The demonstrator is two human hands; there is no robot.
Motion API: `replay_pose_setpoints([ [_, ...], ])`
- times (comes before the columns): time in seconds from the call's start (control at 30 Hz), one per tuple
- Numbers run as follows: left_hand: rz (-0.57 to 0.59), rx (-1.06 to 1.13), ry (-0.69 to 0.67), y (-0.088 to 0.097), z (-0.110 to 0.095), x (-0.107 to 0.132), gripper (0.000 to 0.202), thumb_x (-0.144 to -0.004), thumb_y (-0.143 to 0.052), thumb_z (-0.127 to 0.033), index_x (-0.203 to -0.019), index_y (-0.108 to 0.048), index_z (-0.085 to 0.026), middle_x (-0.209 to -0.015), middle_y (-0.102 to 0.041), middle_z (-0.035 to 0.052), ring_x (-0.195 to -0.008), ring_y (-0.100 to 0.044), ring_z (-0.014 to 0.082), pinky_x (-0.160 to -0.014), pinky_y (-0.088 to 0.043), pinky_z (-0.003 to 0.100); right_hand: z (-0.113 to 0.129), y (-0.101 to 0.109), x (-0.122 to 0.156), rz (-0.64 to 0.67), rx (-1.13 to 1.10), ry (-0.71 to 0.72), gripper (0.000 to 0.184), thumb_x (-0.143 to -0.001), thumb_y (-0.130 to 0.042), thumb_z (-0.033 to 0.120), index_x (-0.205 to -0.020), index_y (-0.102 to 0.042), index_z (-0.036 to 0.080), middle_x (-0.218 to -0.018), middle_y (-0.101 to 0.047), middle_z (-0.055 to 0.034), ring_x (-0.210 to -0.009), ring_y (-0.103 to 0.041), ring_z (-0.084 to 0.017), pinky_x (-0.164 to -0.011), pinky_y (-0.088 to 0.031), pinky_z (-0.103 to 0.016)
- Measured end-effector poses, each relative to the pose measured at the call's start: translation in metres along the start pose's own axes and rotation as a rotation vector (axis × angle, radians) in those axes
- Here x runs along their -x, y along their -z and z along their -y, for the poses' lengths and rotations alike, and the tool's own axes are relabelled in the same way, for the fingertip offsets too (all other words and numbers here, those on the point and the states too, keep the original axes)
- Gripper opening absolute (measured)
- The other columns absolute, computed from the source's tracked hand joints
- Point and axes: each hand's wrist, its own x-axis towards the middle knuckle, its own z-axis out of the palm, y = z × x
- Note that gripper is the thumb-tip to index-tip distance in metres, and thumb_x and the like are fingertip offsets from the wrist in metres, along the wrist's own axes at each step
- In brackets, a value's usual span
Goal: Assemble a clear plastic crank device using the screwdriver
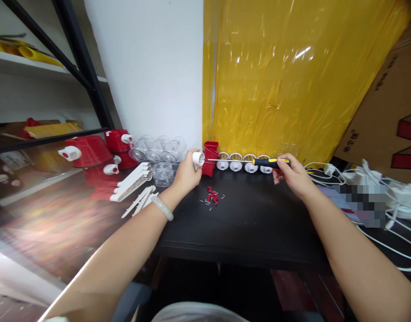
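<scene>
The flat black tabletop (266,228) lies open along its front, up to small red plastic pieces (215,197). Farther back, a long black-and-yellow screwdriver (267,163) bars the way between left hand (188,173) and right hand (294,176); tangled white cables (409,269) crowd the right.

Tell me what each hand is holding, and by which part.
The left hand holds a white tubular part by its outer side. The right hand holds a screwdriver by the rear of its black-and-yellow handle.
</scene>
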Motion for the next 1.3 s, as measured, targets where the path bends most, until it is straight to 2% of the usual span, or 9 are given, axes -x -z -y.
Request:
replay_pose_setpoints([
  [0.17, -0.001, 0.005, -0.007, -0.001, 0.002, 0.0, 0.053, -0.077, -0.057, -0.015, -0.128, -0.046, -0.022, -0.103, -0.066, 0.006, -0.092, -0.064, 0.0237, -0.084, -0.049, 0.037, -0.003, 0.0, -0.001, -0.01, 0.028, -0.019, 0.043, -0.08, -0.06, 0.065, -0.083, -0.045, 0.025, -0.052, -0.056, 0.0052, -0.04, -0.053, -0.013, -0.042, -0.043, -0.026],
  [0.4, 0.002, 0.008, -0.007, -0.001, 0.001, 0.0, 0.052, -0.078, -0.058, -0.016, -0.128, -0.047, -0.022, -0.103, -0.067, 0.0064, -0.093, -0.065, 0.0246, -0.084, -0.049, 0.037, 0.001, 0.002, 0.001, 0.073, -0.121, -0.058, 0.041, -0.078, -0.064, 0.052, -0.105, -0.045, 0.028, -0.065, -0.064, 0.0031, -0.047, -0.059, -0.016, -0.047, -0.046, -0.029],
  [0.5, -0.003, -0.002, 0.01, -0.001, 0.0, 0.0, 0.052, -0.078, -0.058, -0.016, -0.128, -0.047, -0.022, -0.104, -0.067, 0.0063, -0.094, -0.065, 0.0248, -0.085, -0.049, 0.038, 0.001, 0.003, 0.001, 0.075, -0.108, -0.067, 0.039, -0.078, -0.065, 0.05, -0.101, -0.044, 0.028, -0.065, -0.063, 0.0038, -0.047, -0.059, -0.016, -0.047, -0.046, -0.029],
  [0.77, -0.006, 0.01, 0.016, 0.001, -0.001, -0.001, 0.052, -0.077, -0.058, -0.016, -0.127, -0.047, -0.022, -0.103, -0.066, 0.0063, -0.096, -0.064, 0.0252, -0.088, -0.049, 0.04, -0.004, 0.001, 0.0, 0.045, -0.069, -0.044, 0.041, -0.078, -0.065, 0.06, -0.089, -0.044, 0.026, -0.057, -0.059, 0.0054, -0.045, -0.056, -0.014, -0.045, -0.045, -0.026],
  [0.93, -0.01, 0.005, 0.011, 0.0, 0.0, -0.001, 0.052, -0.078, -0.058, -0.016, -0.128, -0.046, -0.022, -0.103, -0.066, 0.0068, -0.095, -0.064, 0.0254, -0.087, -0.049, 0.039, -0.008, 0.003, -0.001, 0.034, 0.007, -0.011, 0.041, -0.083, -0.06, 0.063, -0.084, -0.046, 0.024, -0.051, -0.056, 0.0063, -0.041, -0.053, -0.012, -0.045, -0.044, -0.024],
  [1.07, -0.014, 0.002, 0.01, 0.0, 0.001, -0.001, 0.052, -0.078, -0.058, -0.016, -0.129, -0.046, -0.022, -0.105, -0.066, 0.0069, -0.096, -0.064, 0.0252, -0.087, -0.049, 0.039, -0.009, 0.004, -0.002, 0.042, 0.028, -0.026, 0.046, -0.081, -0.058, 0.068, -0.08, -0.045, 0.024, -0.048, -0.054, 0.0062, -0.04, -0.052, -0.012, -0.045, -0.044, -0.024],
  [1.2, -0.019, 0.003, 0.013, -0.001, 0.001, -0.001, 0.052, -0.078, -0.058, -0.016, -0.128, -0.047, -0.022, -0.104, -0.066, 0.0068, -0.095, -0.064, 0.0249, -0.086, -0.049, 0.039, -0.005, 0.003, -0.001, 0.046, -0.025, -0.072, 0.046, -0.079, -0.059, 0.069, -0.082, -0.046, 0.025, -0.051, -0.058, 0.0043, -0.042, -0.055, -0.013, -0.044, -0.044, -0.025],
  [1.3, -0.011, 0.009, 0.016, -0.001, 0.0, -0.001, 0.053, -0.078, -0.058, -0.015, -0.128, -0.047, -0.022, -0.104, -0.066, 0.0065, -0.094, -0.064, 0.0244, -0.086, -0.049, 0.038, -0.003, 0.003, 0.001, 0.062, -0.101, -0.082, 0.04, -0.079, -0.063, 0.061, -0.09, -0.046, 0.026, -0.057, -0.063, 0.003, -0.044, -0.057, -0.015, -0.044, -0.044, -0.027],
])
